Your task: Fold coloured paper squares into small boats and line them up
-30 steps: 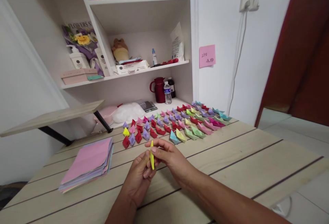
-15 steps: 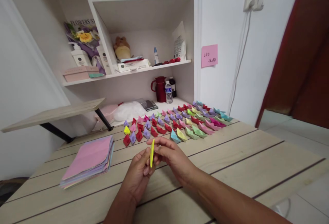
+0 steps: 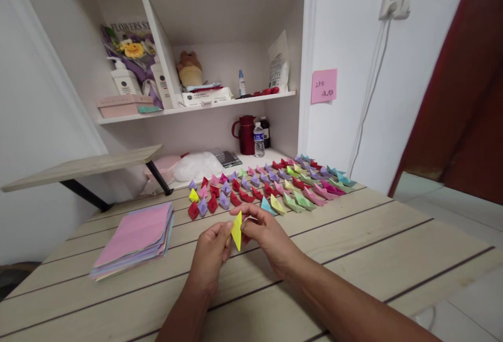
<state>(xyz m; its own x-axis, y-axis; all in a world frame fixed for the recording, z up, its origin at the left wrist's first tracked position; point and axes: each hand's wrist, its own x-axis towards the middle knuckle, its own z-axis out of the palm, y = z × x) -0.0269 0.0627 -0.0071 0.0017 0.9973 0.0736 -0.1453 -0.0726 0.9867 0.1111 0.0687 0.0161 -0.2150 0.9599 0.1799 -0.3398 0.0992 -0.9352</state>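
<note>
A folded piece of bright yellow paper (image 3: 237,231), shaped like a narrow diamond, is held up between both hands above the table. My left hand (image 3: 212,247) pinches its left side between thumb and fingers. On the other side, my right hand (image 3: 265,232) grips it, thumb in front and fingers partly hidden behind. Just past my hands stand rows of small folded paper boats (image 3: 293,203) in red, purple, pink, green, yellow and blue. To the left lies a stack of square coloured paper (image 3: 135,232), a pink sheet on top.
The wooden table (image 3: 377,247) has dark grooves. A small raised shelf (image 3: 94,164) on black legs stands at the left. Behind are a dark red jug (image 3: 247,135), a water bottle (image 3: 258,140) and a white plastic bag (image 3: 198,166). A pink note (image 3: 324,86) hangs on the wall.
The yellow paper has turned from nearly edge-on to show more of its flat face. Both hands shifted slightly with it and keep their hold.
</note>
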